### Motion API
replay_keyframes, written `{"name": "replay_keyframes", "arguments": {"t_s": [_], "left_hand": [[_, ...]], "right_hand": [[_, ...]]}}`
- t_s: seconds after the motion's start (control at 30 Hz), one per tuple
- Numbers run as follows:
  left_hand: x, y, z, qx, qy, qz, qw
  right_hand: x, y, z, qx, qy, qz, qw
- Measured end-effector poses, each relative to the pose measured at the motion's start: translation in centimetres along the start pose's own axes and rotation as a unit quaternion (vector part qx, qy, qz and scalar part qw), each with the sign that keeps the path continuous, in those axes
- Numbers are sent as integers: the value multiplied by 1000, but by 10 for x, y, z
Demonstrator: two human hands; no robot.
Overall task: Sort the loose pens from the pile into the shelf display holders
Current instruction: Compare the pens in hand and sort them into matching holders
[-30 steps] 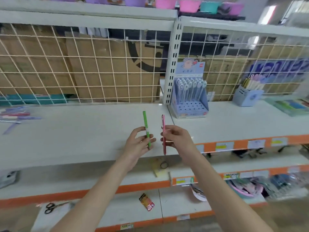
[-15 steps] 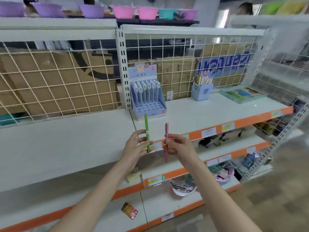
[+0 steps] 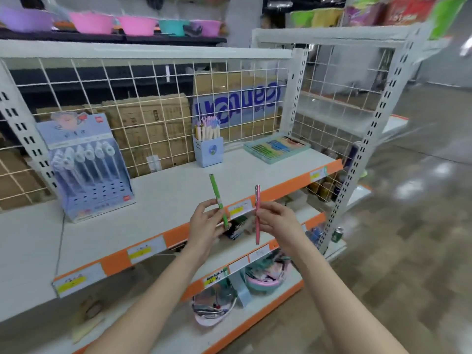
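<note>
1. Pens' destination: white shelf [image 3: 178, 190], now shifted leftward in view as the head has turned right since a second ago; the pile is out of frame.
2. Tiered blue display holder [image 3: 86, 175], now at far left.
3. Blue pen cup [image 3: 209, 152], now ahead of the hands; judged the likelier target.
4. Left hand [image 3: 204, 227]: fingers pinched on green pen [image 3: 218, 200], upright.
5. Right hand [image 3: 278, 223]: fingers pinched on pink pen [image 3: 257, 213], upright, beside the green.

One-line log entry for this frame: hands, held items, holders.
left hand: holds green pen upright | right hand: holds pink pen upright | blue pen cup: on shelf, partly filled | neither pen placed
</note>
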State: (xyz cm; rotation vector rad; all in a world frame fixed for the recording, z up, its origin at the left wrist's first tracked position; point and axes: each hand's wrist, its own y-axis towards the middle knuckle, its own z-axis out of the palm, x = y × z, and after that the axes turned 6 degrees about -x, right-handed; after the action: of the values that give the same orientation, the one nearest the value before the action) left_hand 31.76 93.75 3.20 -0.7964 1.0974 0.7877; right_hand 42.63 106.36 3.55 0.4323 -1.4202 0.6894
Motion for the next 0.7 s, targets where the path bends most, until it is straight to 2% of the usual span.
{"name": "replay_keyframes", "arguments": {"t_s": [0.27,0.53,0.7], "left_hand": [[23,41,111,47,64,3,997],[35,100,162,58,111,38,991],[40,164,199,62,117,58,990]], "right_hand": [[26,54,-101,-55,6,-20,998],[21,126,-124,-63,11,16,998],[32,194,-132,-65,-29,29,997]]}}
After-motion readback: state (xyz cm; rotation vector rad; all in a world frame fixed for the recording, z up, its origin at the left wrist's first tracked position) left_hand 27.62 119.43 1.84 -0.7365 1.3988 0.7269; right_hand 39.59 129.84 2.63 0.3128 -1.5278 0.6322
